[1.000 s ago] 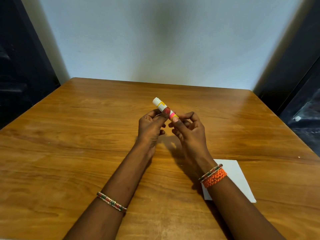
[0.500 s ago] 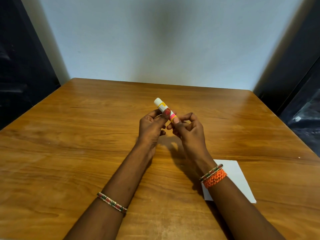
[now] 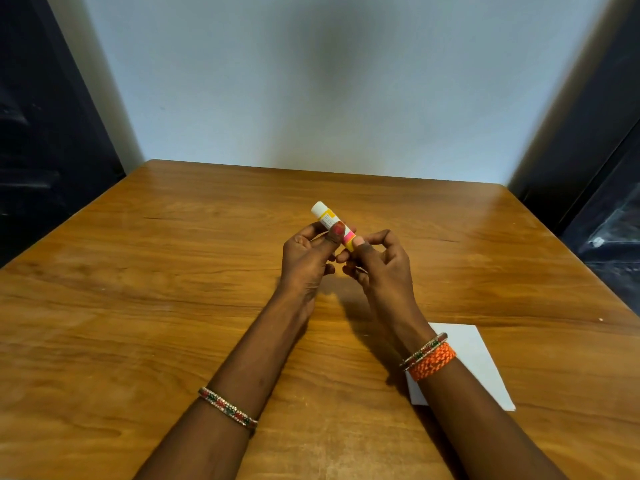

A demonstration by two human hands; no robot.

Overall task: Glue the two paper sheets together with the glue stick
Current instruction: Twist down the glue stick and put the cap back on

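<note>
Two hands pinch the glue stick (image 3: 333,226) above the table (image 3: 138,306): left hand (image 3: 306,258) grips its middle, right hand (image 3: 379,263) its bottom end, so hold tight and twist slowly, with the paper (image 3: 481,365) under the right wrist.

Glue stick (image 3: 329,221) above table (image 3: 173,271) centre; paper (image 3: 481,362), perhaps two sheets, near-right.

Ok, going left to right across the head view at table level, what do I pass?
beaded bracelet → left hand → glue stick → right hand → orange wristband → paper on the table
</note>
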